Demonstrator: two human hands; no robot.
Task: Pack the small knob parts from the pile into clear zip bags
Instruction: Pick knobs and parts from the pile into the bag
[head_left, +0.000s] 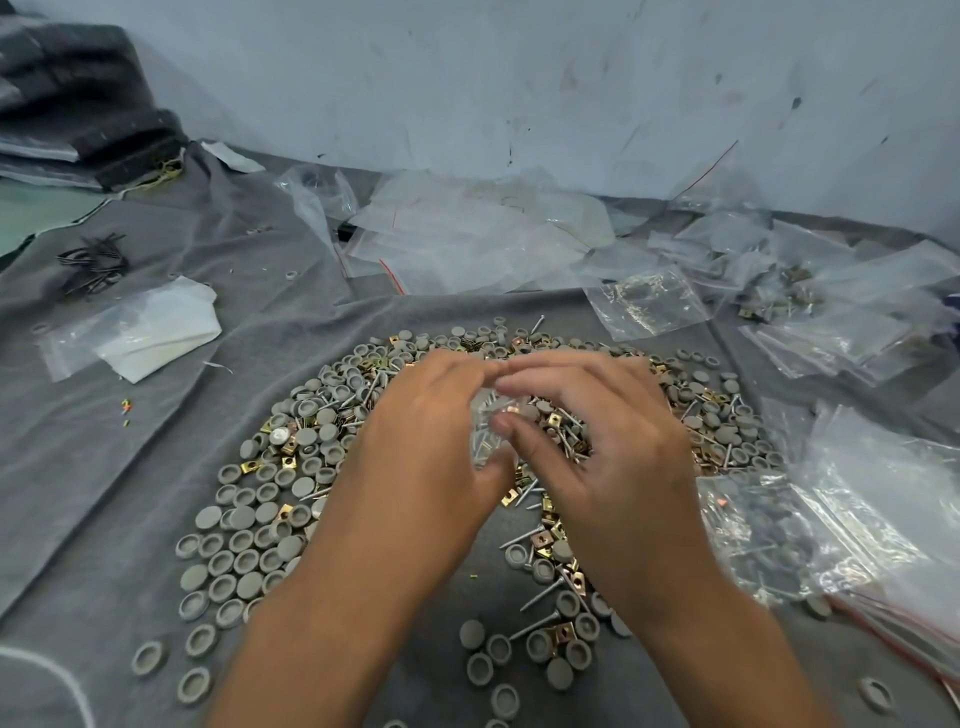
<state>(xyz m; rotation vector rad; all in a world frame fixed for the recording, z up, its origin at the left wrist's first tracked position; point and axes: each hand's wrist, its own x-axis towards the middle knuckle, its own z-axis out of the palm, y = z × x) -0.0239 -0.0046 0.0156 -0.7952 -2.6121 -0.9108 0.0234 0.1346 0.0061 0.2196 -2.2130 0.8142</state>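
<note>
A wide pile of small grey round knob caps (249, 540), mixed with screws and brass square clips, lies on the grey cloth in front of me. Above its middle my left hand (415, 441) and my right hand (597, 441) meet, and together they pinch a small clear zip bag (491, 421) between thumbs and fingers. Inside the bag I can make out a few screws and small parts. Both hands cover the centre of the pile.
Filled clear bags (810, 530) lie stacked at the right, more (779, 291) at the far right. Empty zip bags (467, 239) are heaped at the back by the wall. A white folded packet (156, 332) and black ties (93, 265) sit at the left.
</note>
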